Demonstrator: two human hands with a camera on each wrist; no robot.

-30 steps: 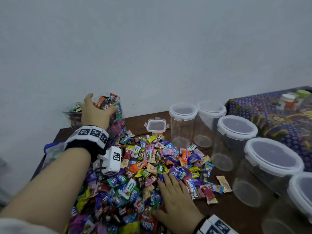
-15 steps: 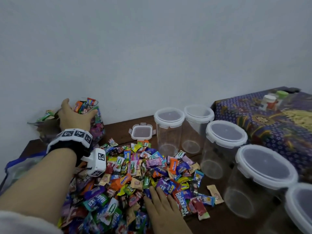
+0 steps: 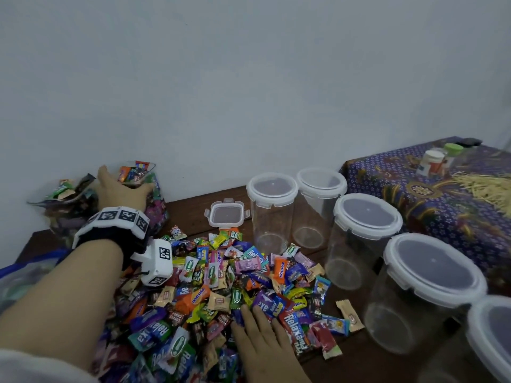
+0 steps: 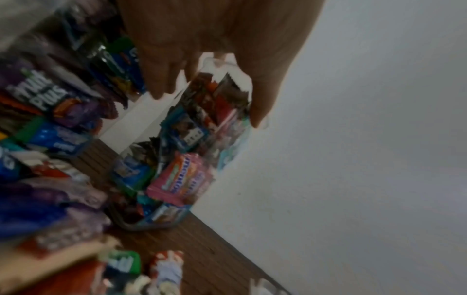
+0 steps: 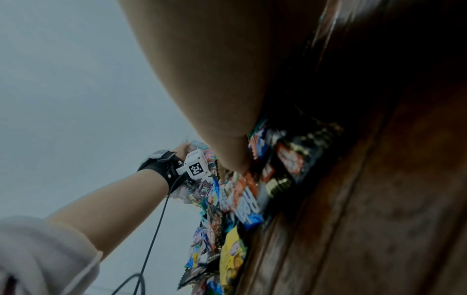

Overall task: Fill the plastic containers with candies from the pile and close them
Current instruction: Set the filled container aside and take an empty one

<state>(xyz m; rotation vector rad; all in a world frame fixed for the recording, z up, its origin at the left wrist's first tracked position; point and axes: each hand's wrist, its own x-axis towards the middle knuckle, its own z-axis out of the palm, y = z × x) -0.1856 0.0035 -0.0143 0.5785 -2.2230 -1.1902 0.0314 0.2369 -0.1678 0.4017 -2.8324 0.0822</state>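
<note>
Wooden table [image 3: 367, 352], candy pile [image 3: 221, 286], pale wall [image 3: 249, 78]

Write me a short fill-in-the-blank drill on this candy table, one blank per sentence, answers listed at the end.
1. The left hand grips the rim of a clear container that is packed with ____.
2. The right hand lies flat on the candy ____.
3. The small square lid lies loose on the brown ____.
4. The clear round containers in the row at the right hold no candies, and each has its white ____ on.

Missing words: candies; pile; table; lid
</note>
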